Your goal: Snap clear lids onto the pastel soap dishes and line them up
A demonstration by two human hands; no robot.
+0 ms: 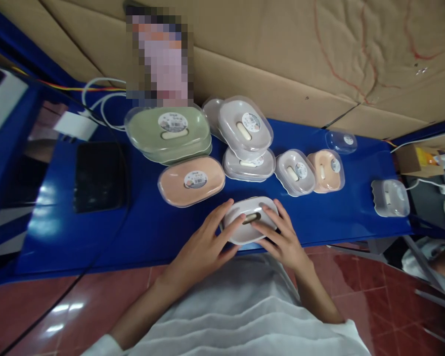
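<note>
Both hands on one white box (249, 220) at near table edge (152, 247) | left hand (202, 249) and right hand (282, 240) fingers spread flat, pressing lid, not curled | beyond: peach box (191, 180), green stack (168, 132), grey boxes (246, 126), small ones (295, 171) lidded, seemingly finished | near box likely last in hand.

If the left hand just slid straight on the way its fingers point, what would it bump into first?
The left hand already rests on the white lidded box. Beyond that, its fingers aim toward the small clear-lidded white box, though depth is hard to judge.
</note>
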